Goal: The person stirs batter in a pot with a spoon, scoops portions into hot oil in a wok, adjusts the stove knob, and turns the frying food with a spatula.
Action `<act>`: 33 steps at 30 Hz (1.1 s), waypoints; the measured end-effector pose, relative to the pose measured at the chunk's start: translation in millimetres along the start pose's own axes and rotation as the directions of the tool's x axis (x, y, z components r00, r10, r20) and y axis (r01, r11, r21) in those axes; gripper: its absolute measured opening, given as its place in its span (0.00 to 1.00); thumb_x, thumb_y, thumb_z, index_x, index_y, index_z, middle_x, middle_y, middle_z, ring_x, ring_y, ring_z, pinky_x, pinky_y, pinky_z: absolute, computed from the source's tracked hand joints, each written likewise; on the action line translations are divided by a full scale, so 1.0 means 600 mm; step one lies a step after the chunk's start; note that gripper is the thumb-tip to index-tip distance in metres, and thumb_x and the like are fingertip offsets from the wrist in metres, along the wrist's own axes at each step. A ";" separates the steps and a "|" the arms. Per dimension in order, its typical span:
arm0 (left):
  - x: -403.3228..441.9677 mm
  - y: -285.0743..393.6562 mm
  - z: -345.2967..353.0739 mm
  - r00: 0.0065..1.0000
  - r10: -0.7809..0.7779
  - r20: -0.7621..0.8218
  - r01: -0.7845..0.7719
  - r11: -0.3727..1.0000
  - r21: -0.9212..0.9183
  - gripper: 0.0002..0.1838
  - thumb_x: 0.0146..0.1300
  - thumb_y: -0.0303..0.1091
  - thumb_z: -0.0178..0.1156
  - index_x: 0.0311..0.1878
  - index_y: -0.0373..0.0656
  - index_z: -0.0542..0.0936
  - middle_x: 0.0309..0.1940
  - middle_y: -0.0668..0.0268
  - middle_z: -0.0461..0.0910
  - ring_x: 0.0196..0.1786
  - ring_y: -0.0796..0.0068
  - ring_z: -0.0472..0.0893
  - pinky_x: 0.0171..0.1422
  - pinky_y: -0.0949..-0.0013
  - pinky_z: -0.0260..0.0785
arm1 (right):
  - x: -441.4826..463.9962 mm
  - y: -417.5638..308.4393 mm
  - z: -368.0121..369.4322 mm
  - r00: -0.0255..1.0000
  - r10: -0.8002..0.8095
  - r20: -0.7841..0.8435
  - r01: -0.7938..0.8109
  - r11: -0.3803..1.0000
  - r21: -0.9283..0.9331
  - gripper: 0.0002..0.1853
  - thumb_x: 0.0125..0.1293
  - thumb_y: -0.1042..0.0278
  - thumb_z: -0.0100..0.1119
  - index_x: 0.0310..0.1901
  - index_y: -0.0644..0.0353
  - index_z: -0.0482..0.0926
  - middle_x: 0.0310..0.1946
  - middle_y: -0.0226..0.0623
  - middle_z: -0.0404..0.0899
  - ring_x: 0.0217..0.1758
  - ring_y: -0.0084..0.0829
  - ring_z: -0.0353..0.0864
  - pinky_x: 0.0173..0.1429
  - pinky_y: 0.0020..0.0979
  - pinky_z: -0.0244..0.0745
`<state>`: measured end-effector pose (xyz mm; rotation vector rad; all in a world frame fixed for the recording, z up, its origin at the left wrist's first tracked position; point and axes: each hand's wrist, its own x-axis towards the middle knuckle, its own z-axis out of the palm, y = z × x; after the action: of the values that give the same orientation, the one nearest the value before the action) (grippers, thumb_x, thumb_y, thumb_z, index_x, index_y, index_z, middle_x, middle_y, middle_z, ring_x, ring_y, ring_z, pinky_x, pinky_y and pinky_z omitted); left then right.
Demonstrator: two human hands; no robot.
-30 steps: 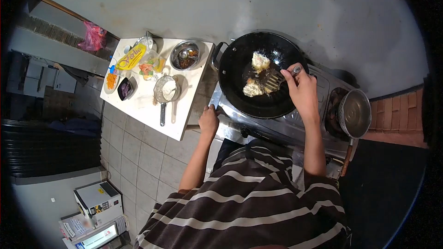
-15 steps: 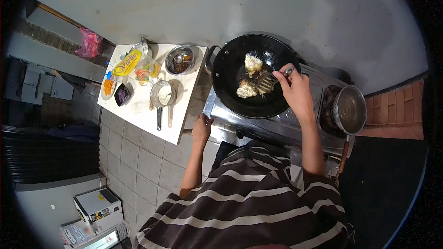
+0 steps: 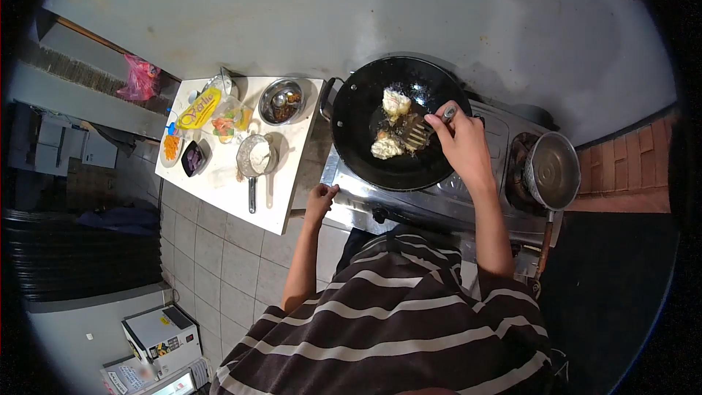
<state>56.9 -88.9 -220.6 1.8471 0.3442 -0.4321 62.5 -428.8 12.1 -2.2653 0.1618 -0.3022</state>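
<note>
My right hand [image 3: 464,148] is closed around the handle of a slotted turner [image 3: 418,132], whose blade is down in a black wok [image 3: 373,172]. Two pale, battered-looking lumps of food fry in the wok: one lump [image 3: 395,104] lies nearer the wall, the other lump [image 3: 386,145] nearer me. The blade is just right of them, with browned bits around it. My left hand [image 3: 320,201] hangs by the left front corner of the steel stove [image 3: 358,201], fingers curled in, with nothing visible in them. Whether it touches the stove I cannot tell.
Left of the stove, a white table [image 3: 219,186] bears a small pan of white batter [image 3: 258,157], a steel bowl [image 3: 281,102], a yellow-labelled pack [image 3: 199,110], a dark dish [image 3: 194,158] and a plate of orange pieces [image 3: 171,149]. A saucepan [image 3: 553,170] sits on the right burner.
The view has shifted slightly. The turner stays beside the two lumps, with my right hand still gripping it. My left hand remains by the stove corner.
</note>
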 end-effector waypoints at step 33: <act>0.020 -0.073 0.004 0.966 0.226 -0.122 -0.174 0.925 0.337 0.32 0.62 0.59 0.63 0.28 0.30 0.79 0.21 0.47 0.78 0.26 0.57 0.79 0.35 0.57 0.70 | 0.016 0.010 0.056 0.987 0.014 -0.162 0.004 0.994 0.107 0.18 0.66 0.59 0.66 0.31 0.67 0.74 0.13 0.39 0.71 0.14 0.27 0.68 0.24 0.30 0.66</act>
<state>48.2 -77.3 -263.7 2.2216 0.1945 -0.2071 80.8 -410.3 -12.0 -2.1329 0.2305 -0.4821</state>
